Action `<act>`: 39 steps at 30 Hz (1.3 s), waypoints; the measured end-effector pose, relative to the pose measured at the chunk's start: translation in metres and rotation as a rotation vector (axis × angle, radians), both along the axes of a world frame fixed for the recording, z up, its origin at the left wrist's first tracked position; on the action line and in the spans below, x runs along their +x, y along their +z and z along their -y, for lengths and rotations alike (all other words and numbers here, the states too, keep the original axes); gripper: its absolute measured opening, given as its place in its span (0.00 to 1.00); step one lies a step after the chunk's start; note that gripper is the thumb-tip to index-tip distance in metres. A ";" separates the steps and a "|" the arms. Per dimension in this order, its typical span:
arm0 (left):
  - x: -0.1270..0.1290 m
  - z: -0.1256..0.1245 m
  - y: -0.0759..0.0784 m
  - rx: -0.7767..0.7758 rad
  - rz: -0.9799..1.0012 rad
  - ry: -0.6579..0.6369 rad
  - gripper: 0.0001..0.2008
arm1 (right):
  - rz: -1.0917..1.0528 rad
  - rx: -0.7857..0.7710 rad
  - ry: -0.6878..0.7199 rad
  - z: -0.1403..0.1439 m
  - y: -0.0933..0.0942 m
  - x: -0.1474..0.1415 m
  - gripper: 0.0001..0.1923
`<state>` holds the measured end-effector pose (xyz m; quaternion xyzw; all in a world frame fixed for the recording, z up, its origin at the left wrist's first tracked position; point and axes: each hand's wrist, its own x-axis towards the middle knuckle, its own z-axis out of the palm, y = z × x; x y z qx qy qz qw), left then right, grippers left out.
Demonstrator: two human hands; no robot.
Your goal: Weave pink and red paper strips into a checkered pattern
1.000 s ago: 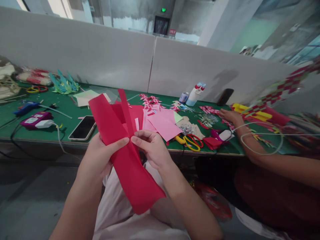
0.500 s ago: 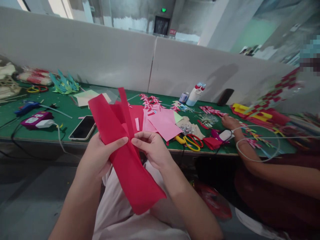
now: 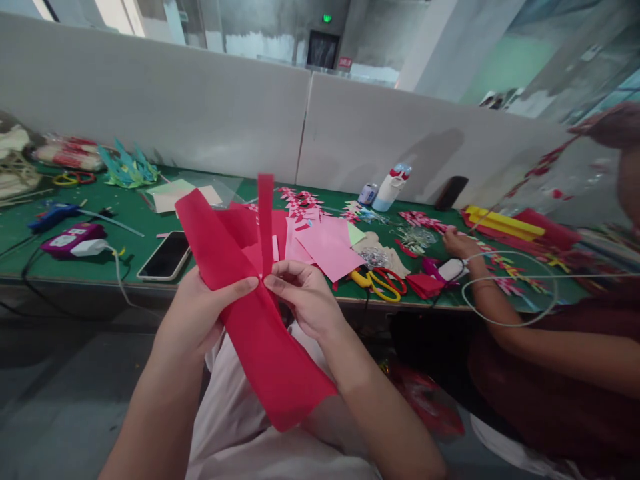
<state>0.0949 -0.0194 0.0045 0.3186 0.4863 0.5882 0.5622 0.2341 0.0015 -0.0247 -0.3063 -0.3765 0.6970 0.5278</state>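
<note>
A large folded sheet of red paper slants over my lap, its upper end near the table edge. My left hand is closed on it, thumb pressed flat near the middle. From that spot a narrow red paper strip stands upright. My right hand pinches the strip's lower end between thumb and fingers, close beside my left thumb. The fingers under the sheet are hidden. Behind the hands, pink paper sheets lie on the green table.
A phone, a purple power strip and a blue glue gun lie on the left. Yellow-handled scissors sit by the front edge. A bottle and can stand behind. A co-worker's arm reaches in from the right.
The red strip has swung from leaning left to nearly upright, and the sheet's lower end has shifted slightly right. At right, the co-worker's head has come into view.
</note>
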 end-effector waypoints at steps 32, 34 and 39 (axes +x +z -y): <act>0.011 -0.008 -0.036 0.111 -0.059 -0.041 0.19 | 0.024 -0.014 -0.121 -0.011 -0.003 -0.004 0.17; 0.012 -0.007 -0.034 0.097 -0.033 -0.017 0.19 | 0.050 -0.009 -0.122 -0.010 -0.003 -0.004 0.17; 0.011 -0.003 -0.028 0.036 0.034 0.036 0.17 | 0.116 0.013 -0.134 -0.007 0.001 -0.003 0.16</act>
